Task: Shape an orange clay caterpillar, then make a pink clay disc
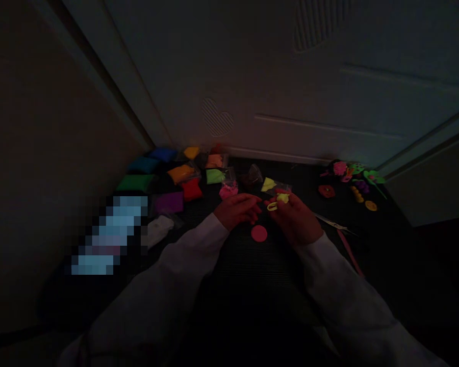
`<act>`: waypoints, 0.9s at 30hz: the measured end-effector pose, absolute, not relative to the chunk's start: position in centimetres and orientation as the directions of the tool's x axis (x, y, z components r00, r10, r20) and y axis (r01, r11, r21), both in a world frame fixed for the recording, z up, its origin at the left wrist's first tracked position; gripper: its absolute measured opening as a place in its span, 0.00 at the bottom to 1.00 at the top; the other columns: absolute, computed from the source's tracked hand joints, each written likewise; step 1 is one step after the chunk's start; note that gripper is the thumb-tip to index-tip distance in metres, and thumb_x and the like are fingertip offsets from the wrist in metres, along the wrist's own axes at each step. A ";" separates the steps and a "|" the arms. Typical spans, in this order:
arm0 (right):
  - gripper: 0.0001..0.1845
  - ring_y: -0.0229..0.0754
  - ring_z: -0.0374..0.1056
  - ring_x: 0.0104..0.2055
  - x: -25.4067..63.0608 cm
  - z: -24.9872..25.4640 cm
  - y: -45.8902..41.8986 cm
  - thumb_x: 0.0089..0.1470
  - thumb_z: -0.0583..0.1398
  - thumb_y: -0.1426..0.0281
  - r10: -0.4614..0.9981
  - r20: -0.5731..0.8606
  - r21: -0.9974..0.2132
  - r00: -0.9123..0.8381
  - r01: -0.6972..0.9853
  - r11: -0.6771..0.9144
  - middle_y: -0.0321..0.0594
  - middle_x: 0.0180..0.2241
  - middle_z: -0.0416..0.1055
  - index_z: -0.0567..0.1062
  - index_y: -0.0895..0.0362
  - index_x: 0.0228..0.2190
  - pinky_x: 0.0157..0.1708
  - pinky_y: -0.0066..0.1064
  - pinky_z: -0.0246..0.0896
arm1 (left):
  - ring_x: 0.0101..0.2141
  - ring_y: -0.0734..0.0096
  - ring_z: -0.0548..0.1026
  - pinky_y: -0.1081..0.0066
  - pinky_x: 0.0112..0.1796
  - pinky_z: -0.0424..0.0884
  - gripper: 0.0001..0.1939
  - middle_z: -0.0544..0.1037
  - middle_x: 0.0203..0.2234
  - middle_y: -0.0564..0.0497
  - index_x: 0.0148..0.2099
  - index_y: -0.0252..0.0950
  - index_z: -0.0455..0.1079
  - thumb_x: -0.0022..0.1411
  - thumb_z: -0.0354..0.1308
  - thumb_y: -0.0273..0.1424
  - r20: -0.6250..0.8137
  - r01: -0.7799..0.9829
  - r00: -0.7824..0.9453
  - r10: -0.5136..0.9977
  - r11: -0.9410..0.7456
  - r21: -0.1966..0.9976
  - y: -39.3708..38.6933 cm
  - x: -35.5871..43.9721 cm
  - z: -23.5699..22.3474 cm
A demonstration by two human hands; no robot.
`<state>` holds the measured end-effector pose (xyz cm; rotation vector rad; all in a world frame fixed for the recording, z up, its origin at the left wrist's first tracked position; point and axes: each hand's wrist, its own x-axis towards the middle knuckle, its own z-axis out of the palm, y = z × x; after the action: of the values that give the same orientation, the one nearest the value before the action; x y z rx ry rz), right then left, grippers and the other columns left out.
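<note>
My right hand (301, 220) pinches a lump of yellow modelling clay (283, 198), from which a thin loop sticks out to the left. Just left of it, my left hand (236, 210) has its fingers loosely bent and apart, with nothing seen in them. A flat pink clay disc (259, 233) lies on the dark table below and between both hands. Behind my left hand is a bag of pink clay (228, 190). An opened bag of yellow clay (268, 184) lies behind my right hand. The light is dim, so fine detail is lost.
Bags of coloured clay, such as a green one (135, 182) and a purple one (169, 202), line the left and back. A blurred lit screen (110, 234) stands left. Scissors (331, 222) and a pink strip (350, 252) lie right. Finished clay flowers (340, 168) sit back right.
</note>
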<state>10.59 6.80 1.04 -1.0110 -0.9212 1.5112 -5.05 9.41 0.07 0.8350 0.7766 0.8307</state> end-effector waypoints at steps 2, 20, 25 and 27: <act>0.18 0.38 0.66 0.38 10.3 0.6 6.5 0.47 0.56 0.64 0.998 -0.012 -0.986 -0.068 -0.163 -0.023 0.38 0.35 0.68 0.62 0.53 0.41 0.41 0.34 0.61 | 0.23 0.73 0.74 0.72 0.26 0.70 0.13 0.75 0.24 0.48 0.38 0.30 0.67 0.50 0.57 0.32 -0.282 -0.321 0.499 0.819 0.477 0.818 9.2 -4.9 0.2; 0.22 0.48 0.50 0.55 9.3 -0.2 5.6 0.53 0.48 0.68 0.846 0.431 -0.360 -0.314 0.800 0.480 0.50 0.54 0.53 0.62 0.60 0.50 0.53 0.44 0.49 | 0.32 0.75 0.74 0.74 0.34 0.70 0.14 0.76 0.33 0.47 0.43 0.32 0.67 0.52 0.55 0.23 -0.313 -0.459 0.430 0.847 0.503 0.732 8.8 -4.4 0.6; 0.21 0.44 0.52 0.54 9.7 0.0 5.5 0.52 0.51 0.67 0.845 0.491 -0.473 -0.211 0.750 0.462 0.48 0.52 0.56 0.63 0.59 0.48 0.54 0.41 0.49 | 0.33 0.72 0.75 0.74 0.35 0.70 0.15 0.77 0.30 0.46 0.44 0.30 0.65 0.52 0.54 0.22 -0.308 -0.454 0.423 0.852 0.494 0.742 9.1 -4.7 -0.1; 0.19 0.44 0.53 0.53 9.8 0.2 5.4 0.51 0.52 0.68 0.836 0.511 -0.480 -0.199 0.740 0.470 0.47 0.51 0.57 0.65 0.58 0.46 0.54 0.42 0.48 | 0.31 0.72 0.75 0.74 0.33 0.71 0.14 0.77 0.28 0.47 0.43 0.30 0.65 0.52 0.54 0.22 -0.316 -0.449 0.395 0.863 0.481 0.753 9.1 -4.8 -0.1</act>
<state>9.82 5.44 0.17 -1.3079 -1.9767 0.1641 -4.84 9.13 -0.06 0.6258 0.7697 0.9040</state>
